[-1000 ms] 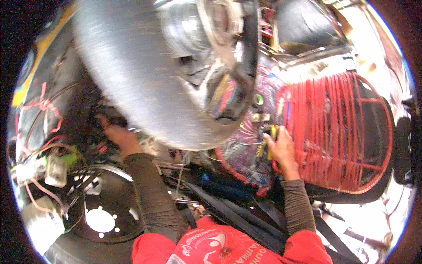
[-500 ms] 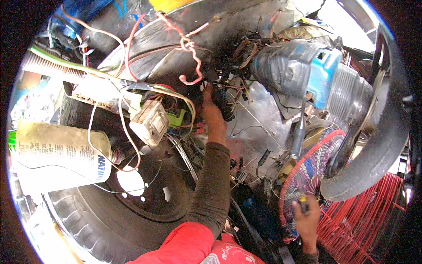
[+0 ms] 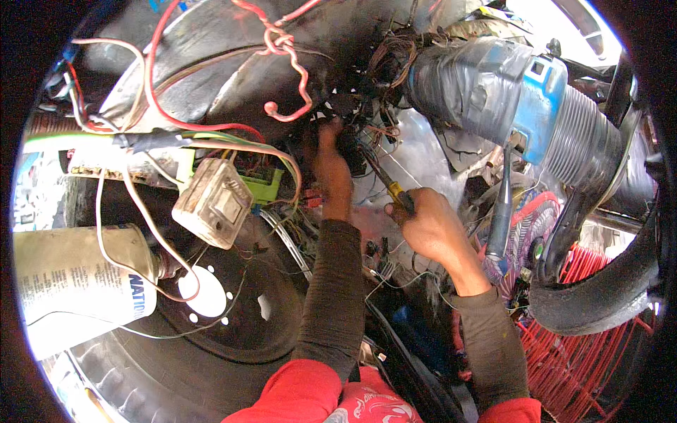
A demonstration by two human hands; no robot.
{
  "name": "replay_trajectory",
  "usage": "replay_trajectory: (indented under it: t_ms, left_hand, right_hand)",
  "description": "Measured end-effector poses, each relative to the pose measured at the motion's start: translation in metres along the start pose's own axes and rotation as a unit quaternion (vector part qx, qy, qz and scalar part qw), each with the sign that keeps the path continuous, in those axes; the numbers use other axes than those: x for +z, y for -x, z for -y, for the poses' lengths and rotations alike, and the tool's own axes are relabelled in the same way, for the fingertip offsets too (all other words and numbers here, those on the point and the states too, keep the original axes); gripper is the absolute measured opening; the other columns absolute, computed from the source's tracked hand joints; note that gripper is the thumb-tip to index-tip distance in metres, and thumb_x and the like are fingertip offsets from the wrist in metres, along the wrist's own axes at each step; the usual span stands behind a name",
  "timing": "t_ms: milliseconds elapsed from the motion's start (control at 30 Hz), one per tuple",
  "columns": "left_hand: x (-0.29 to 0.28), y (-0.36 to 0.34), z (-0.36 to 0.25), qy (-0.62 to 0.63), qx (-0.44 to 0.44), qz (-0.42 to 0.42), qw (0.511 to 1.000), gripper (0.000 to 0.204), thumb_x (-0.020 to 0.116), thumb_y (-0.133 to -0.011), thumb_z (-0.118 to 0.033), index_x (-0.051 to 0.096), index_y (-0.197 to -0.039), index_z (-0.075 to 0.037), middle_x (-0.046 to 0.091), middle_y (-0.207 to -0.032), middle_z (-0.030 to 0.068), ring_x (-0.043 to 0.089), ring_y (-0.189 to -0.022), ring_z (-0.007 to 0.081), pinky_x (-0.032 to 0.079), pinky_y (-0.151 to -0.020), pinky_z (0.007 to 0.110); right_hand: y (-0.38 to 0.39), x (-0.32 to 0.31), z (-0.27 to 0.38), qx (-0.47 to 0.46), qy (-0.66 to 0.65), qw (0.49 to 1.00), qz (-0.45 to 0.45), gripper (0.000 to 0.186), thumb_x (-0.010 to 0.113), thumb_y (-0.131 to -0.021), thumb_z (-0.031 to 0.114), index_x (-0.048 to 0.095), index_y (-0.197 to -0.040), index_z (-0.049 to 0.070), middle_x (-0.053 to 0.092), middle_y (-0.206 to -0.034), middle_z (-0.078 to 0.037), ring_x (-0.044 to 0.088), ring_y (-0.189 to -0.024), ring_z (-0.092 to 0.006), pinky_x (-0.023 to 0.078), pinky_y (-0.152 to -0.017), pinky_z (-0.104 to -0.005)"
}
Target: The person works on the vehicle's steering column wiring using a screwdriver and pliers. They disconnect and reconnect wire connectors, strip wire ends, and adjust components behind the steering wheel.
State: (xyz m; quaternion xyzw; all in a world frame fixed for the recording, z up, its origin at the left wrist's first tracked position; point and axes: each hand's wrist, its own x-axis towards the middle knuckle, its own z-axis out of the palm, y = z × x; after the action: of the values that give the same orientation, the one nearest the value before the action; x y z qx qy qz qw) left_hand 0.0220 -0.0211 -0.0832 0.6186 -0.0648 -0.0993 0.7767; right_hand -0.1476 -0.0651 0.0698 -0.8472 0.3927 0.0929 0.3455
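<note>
head view shows the right hand [image 3: 431,225] has come up from near the red cords [image 3: 582,352], holding a yellow-and-black tool [image 3: 397,192] whose tip is now among dark wiring [image 3: 356,144]. the left hand [image 3: 333,173] also reaches there, its grip i cannot tell; both hands share one spot.

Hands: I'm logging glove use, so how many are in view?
2: the left hand, partly obscured beside the wires; the right hand, gripping a yellow-and-black tool. Others could be hidden.
</note>
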Motion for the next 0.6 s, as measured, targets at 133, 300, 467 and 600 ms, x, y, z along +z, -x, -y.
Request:
replay_trajectory:
  t_ms: [133, 300, 467, 600]
  left_hand:
    - [-0.003, -0.003, 0.009, 0.041, -0.016, 0.018, 0.999, 0.030, 0.065, -0.095, -0.025, 0.069, -0.108, 0.001, 0.064, -0.113, 0.0132, 0.055, -0.108, 0.0287, 0.040, -0.103, 0.039]
    - [-0.002, -0.005, 0.011, 0.065, 0.018, 0.015, 0.998, 0.028, 0.065, -0.094, -0.024, 0.069, -0.107, 0.001, 0.063, -0.111, 0.0123, 0.054, -0.106, 0.0284, 0.040, -0.102, 0.040]
    - [0.000, 0.002, -0.003, -0.018, 0.020, -0.008, 1.000, 0.030, 0.065, -0.094, -0.024, 0.069, -0.108, 0.001, 0.064, -0.112, 0.0113, 0.054, -0.105, 0.0267, 0.041, -0.102, 0.040]
    - [0.004, -0.001, -0.016, 0.128, -0.052, 0.025, 0.990, 0.032, 0.065, -0.093, -0.025, 0.068, -0.109, 0.003, 0.065, -0.113, 0.0098, 0.055, -0.105, 0.0250, 0.041, -0.101, 0.038]
  right_hand:
    - [-0.004, 0.000, 0.001, 0.012, -0.014, 1.000, 0.002, 0.038, 0.071, -0.093, 0.030, 0.069, -0.090, -0.008, 0.064, -0.082, -0.033, 0.067, -0.087, -0.0492, 0.049, -0.073, -0.0503]
    - [-0.006, -0.002, 0.003, 0.011, -0.019, 1.000, 0.016, 0.039, 0.072, -0.093, 0.031, 0.068, -0.089, -0.008, 0.064, -0.081, -0.033, 0.067, -0.083, -0.0474, 0.048, -0.073, -0.0498]
    - [-0.007, -0.006, 0.004, 0.022, -0.022, 0.999, 0.034, 0.041, 0.072, -0.092, 0.032, 0.069, -0.089, -0.008, 0.063, -0.079, -0.034, 0.067, -0.079, -0.0465, 0.048, -0.072, -0.0496]
    - [-0.004, -0.011, 0.003, -0.008, -0.028, 0.999, 0.026, 0.042, 0.072, -0.092, 0.032, 0.068, -0.089, -0.010, 0.062, -0.078, -0.034, 0.067, -0.077, -0.0465, 0.048, -0.072, -0.0496]
